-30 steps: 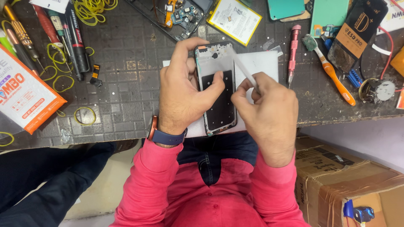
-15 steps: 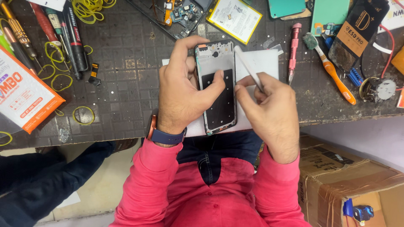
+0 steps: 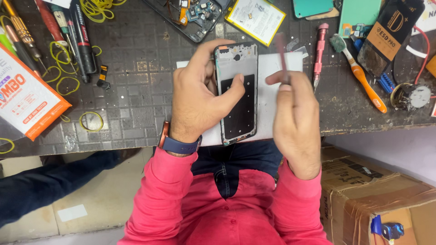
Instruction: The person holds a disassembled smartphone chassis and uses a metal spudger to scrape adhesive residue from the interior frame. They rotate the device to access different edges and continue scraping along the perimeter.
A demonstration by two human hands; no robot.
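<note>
Since the earlier frame the right hand [image 3: 295, 120] has lifted off the frame [image 3: 236, 93] and drawn to its right, pinching a thin tool [image 3: 282, 56] (blurred, kind unclear). The left hand [image 3: 197, 97] clamps the frame: fingers on its left edge, thumb on the black panel. The frame lies on a white sheet [image 3: 272, 95] at the mat's [image 3: 136, 104] near edge. Judged light, thin, easily bent; grip it by the long edges.
</note>
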